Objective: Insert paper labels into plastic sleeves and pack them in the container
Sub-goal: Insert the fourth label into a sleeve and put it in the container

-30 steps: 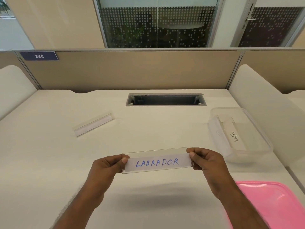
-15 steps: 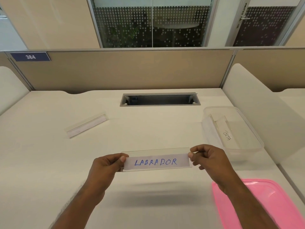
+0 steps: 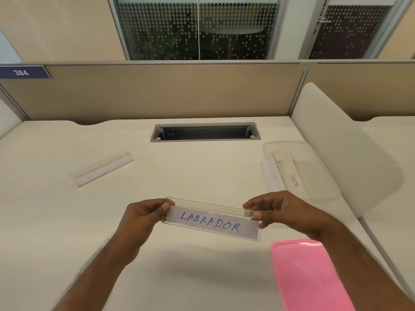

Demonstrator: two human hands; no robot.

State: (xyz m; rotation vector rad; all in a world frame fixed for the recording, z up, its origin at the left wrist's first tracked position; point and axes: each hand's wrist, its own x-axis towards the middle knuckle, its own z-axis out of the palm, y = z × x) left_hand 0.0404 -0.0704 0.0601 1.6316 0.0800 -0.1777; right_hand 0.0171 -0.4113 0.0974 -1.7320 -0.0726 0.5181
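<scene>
A clear plastic sleeve [image 3: 211, 222] with a white paper label reading LABRADOR inside it hangs above the desk, tilted down to the right. My left hand [image 3: 143, 217] pinches its left end between thumb and fingers. My right hand [image 3: 280, 211] pinches its right end. A clear plastic container [image 3: 325, 167] stands to the right on the desk, with a sleeved label reading BETA [image 3: 293, 179] lying in it. Another sleeve [image 3: 102, 169] holding a white strip lies on the desk at the left.
A pink lid [image 3: 312, 274] lies at the near right of the white desk [image 3: 56, 221]. A dark cable slot [image 3: 205, 132] is sunk into the desk at the back. Beige partitions close off the back, and a white side panel [image 3: 341, 153] rises on the right.
The LABRADOR sleeve has tilted, its right end now lower, and my right hand's fingers have shifted on that end. The view has drifted to the right.
</scene>
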